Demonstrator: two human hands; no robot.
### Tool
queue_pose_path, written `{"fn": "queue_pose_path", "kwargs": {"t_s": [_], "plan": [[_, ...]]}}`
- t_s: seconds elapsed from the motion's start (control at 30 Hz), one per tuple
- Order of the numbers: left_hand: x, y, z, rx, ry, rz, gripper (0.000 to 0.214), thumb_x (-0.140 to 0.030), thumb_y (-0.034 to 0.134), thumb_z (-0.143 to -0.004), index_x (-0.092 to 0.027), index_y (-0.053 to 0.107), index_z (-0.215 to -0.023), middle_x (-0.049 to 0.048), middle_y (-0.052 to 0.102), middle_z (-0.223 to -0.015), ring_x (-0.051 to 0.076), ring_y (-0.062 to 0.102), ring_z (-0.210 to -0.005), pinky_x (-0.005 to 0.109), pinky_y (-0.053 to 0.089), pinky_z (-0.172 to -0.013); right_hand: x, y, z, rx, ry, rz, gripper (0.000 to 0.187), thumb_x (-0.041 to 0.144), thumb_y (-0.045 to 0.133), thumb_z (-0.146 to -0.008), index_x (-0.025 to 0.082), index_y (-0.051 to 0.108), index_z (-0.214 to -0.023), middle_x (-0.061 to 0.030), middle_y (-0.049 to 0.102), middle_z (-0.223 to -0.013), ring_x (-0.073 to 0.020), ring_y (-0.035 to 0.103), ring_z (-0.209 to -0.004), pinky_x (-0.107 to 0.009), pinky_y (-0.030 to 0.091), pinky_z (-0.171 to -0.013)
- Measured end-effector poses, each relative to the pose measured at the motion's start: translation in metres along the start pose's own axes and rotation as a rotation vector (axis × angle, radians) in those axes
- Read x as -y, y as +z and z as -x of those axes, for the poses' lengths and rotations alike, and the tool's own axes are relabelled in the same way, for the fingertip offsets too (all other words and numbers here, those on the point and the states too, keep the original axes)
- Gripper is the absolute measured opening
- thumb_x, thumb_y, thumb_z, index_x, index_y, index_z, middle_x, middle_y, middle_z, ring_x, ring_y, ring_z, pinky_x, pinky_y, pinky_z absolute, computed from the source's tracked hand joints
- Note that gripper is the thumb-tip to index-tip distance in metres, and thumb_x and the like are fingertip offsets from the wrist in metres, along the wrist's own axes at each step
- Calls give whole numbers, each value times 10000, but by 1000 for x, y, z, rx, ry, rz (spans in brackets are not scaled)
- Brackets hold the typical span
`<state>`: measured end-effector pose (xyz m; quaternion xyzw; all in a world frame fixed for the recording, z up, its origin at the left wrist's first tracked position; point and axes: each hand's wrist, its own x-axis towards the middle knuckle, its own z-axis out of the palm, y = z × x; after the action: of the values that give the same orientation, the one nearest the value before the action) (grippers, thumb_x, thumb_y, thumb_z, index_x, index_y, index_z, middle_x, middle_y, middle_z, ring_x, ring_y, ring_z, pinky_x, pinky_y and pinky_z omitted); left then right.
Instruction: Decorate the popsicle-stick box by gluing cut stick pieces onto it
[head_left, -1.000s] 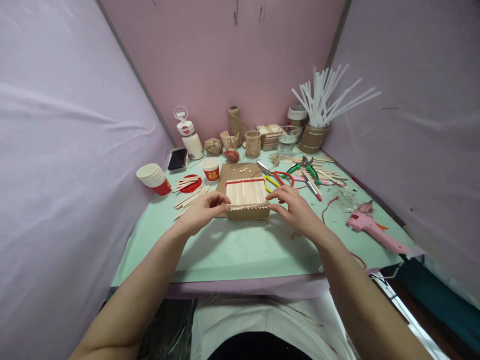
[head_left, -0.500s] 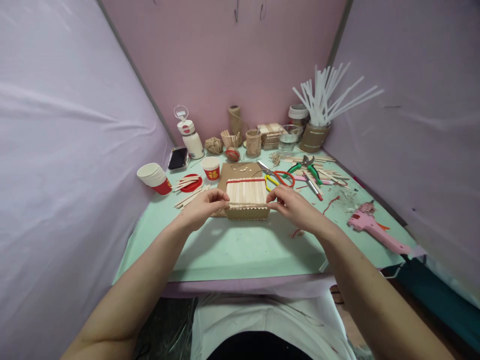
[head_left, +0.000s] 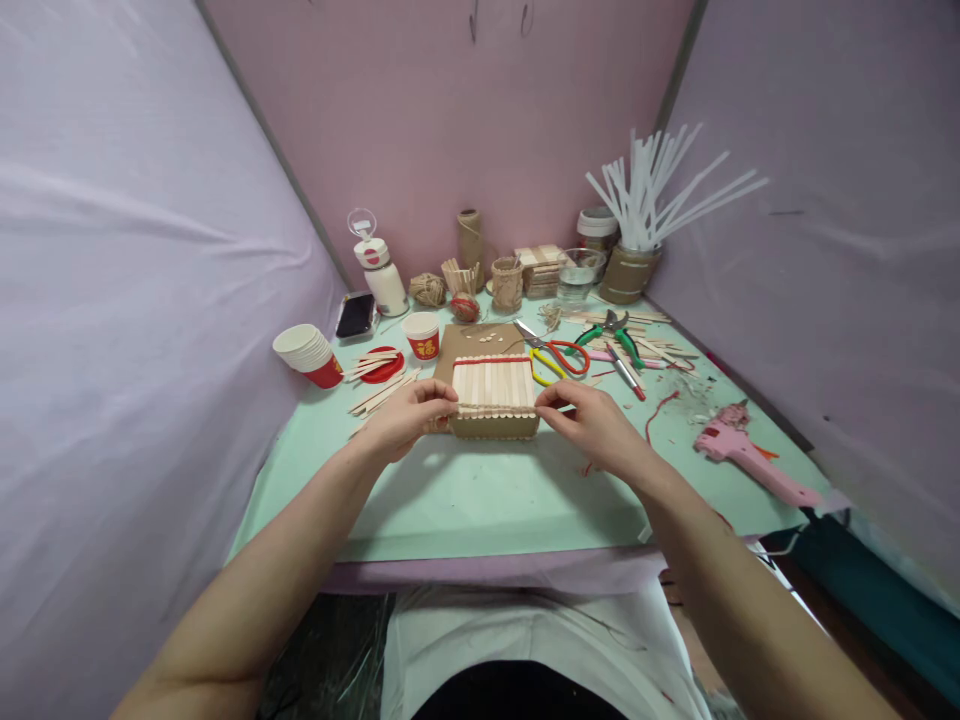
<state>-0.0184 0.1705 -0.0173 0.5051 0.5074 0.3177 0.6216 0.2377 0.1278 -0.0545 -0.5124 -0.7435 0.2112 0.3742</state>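
Note:
A mat of pale craft sticks (head_left: 493,384) lies on a brown cardboard piece (head_left: 487,425), with a red strip along its far edge. My left hand (head_left: 409,415) pinches the near left corner of the stick mat. My right hand (head_left: 589,415) pinches the near right corner, fingers pressed together. A thin cord seems to run along the near edge between both hands, too small to be sure.
Scissors with red and yellow handles (head_left: 555,355) and green pliers (head_left: 615,338) lie right of the mat. A pink glue gun (head_left: 739,460) rests at the right edge. Stacked paper cups (head_left: 307,355), loose sticks (head_left: 379,390), a phone (head_left: 355,315) and jars stand behind.
My right hand has slid slightly nearer and left onto the mat's near right corner. The left hand has barely shifted.

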Motion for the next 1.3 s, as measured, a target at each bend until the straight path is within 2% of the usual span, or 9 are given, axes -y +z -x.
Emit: {"fn": "queue_pose_path", "kwargs": {"t_s": [0.47, 0.83, 0.97, 1.1, 1.3], "plan": [[3, -3, -3, 2, -1, 94, 233, -176, 770, -545, -149, 613, -715, -12, 616, -668, 108, 570, -630, 252, 460, -608, -1, 0, -4, 88, -17, 94, 95, 120, 482, -777, 208, 514, -766, -14, 577, -766, -152, 532, -688, -266, 388, -631], [10, -8, -5, 14, 20, 83, 218, -195, 749, -545, -156, 590, -690, -24, 593, -629, 103, 560, -584, 247, 435, -592, -2, -1, -5, 108, -30, 103, 84, 128, 479, -766, 211, 497, -765, -21, 575, -784, -162, 525, -711, -275, 394, -647], [6, -11, -2, 15, 20, -12, 240, -184, 759, -568, -156, 614, -757, -27, 602, -667, 83, 530, -579, 216, 384, -551, 0, -1, -6, 114, -46, 105, 82, 132, 483, -786, 208, 512, -774, -21, 580, -784, -161, 530, -709, -277, 401, -650], [0, -11, 3, 25, 7, -158, 215, -216, 735, -603, -164, 603, -764, -38, 574, -613, 75, 480, -530, 213, 333, -518, 1, -2, -5, 111, -61, 110, 81, 135, 489, -810, 206, 523, -788, -25, 587, -798, -164, 545, -723, -281, 409, -658], [0, -9, 2, 15, 14, -187, 195, -216, 706, -600, -169, 594, -753, -50, 546, -568, 81, 476, -529, 220, 342, -533, 11, -3, -1, 56, -114, 146, 42, 170, 527, -848, 196, 551, -869, -55, 598, -885, -198, 558, -831, -315, 420, -739]]}}
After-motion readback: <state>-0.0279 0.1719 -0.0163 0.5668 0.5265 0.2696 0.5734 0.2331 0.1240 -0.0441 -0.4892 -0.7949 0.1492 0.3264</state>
